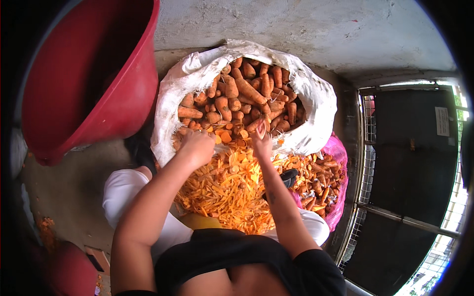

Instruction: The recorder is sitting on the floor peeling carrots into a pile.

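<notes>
- Carrots (230, 88), whole and brownish orange, fill a white sack (316, 103) whose mouth is rolled back; they lie at one o'clock from the left hand and eleven o'clock from the right, near both.
- Left hand (198, 148): fingers curled in narrow, back of the hand uppermost, just at the near edge of the carrots. I cannot tell whether anything sits inside the grip.
- Right hand (263, 144): fingers drawn up narrow and pointing toward twelve o'clock, level with the lowest carrots. I cannot tell what, if anything, they hold.
- Cut orange slices (225, 136) lie between the two hands, at two o'clock from the left and nine o'clock from the right.
- Orange peelings (222, 197) form a broad heap below, at five o'clock from the left hand and seven o'clock from the right.
- Pink bag (339, 153), rim spread, holds more brownish-orange pieces (321, 182) at four o'clock from the right hand.
- Large red tub (94, 93) stands at ten o'clock from the left hand, well apart from it.
- Dark gate panel (407, 153) rises at three o'clock from the right hand, beyond the pink bag.
</notes>
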A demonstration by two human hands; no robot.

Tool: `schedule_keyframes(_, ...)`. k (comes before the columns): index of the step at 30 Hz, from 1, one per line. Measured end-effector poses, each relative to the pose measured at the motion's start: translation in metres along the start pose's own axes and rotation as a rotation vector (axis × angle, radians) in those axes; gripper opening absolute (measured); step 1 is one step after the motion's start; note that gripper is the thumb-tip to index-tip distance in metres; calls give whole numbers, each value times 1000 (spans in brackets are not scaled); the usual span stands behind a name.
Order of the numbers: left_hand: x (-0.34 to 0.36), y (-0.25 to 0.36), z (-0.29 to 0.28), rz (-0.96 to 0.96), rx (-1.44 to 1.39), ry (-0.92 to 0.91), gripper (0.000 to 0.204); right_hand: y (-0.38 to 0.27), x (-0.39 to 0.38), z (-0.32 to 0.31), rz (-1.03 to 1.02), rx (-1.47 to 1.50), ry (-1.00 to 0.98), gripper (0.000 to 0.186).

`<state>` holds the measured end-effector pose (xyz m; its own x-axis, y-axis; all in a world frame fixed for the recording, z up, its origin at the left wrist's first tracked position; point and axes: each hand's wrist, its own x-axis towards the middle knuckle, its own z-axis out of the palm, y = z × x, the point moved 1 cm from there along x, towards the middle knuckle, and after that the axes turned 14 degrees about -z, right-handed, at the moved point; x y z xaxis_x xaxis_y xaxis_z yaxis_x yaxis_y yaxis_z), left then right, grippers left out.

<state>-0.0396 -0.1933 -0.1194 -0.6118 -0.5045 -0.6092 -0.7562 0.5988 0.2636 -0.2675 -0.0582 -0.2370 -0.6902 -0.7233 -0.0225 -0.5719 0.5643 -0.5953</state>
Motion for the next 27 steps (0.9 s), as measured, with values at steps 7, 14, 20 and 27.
schedule_keyframes(7, -7, 6, -7, 53, -7, -75, 46, -13, 132, 16, -262, -449, -10, 34)
schedule_keyframes(14, 1, -6, 2, 52, 17, -14, 46, -5, 161, 39, -229, -544, -198, 41)
schedule_keyframes(20, 2, -7, -2, 66, 1, -74, 45, 12, 177, 31, -432, -638, -302, 39)
schedule_keyframes(27, 4, -10, -10, 4, -22, -37, 41, 12, 159, -1, 232, 542, -382, 24)
